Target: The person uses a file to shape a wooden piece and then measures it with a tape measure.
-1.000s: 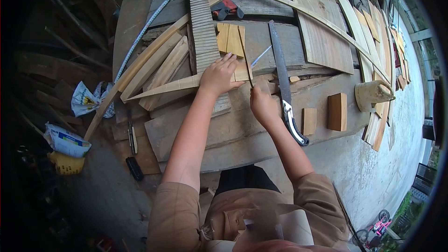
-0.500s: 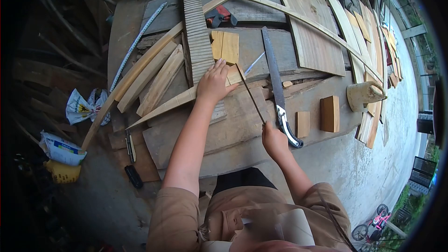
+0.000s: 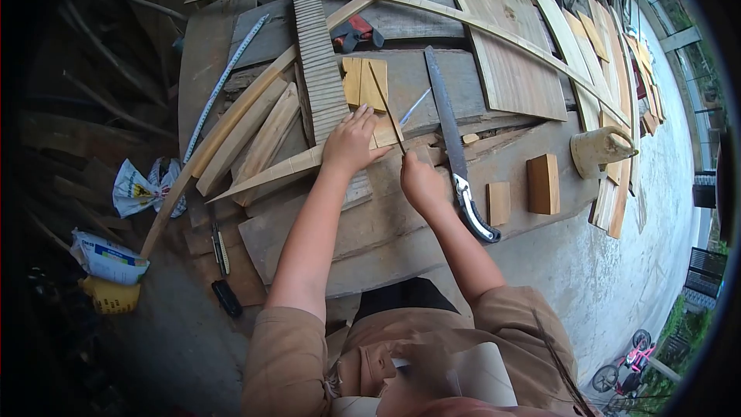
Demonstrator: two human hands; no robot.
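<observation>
My left hand [image 3: 351, 144] lies across a pale, tapering wooden strip [image 3: 282, 170] with lines across it, fingers on the far side and thumb on the near side. My right hand [image 3: 423, 184] is closed round the near end of a thin, dark, narrow blade-like tool [image 3: 388, 100]. That tool crosses the strip just right of my left hand, its far end over a yellowish wood block [image 3: 363, 81]. Beside my left hand runs a long ridged board [image 3: 318, 62]. A handsaw [image 3: 448, 120] with a black and white handle lies to the right of my right hand.
Two small wood blocks [image 3: 543, 184] and a pale plastic container [image 3: 600, 153] stand on the right. A red and black tool [image 3: 357, 33] lies at the back. On the left are a measuring tape [image 3: 224, 81], a utility knife [image 3: 220, 251] and several wood pieces.
My right hand has pushed the narrow tool away and to the left, sliding it across the strip. My left hand stays on the strip. The view has shifted slightly.
</observation>
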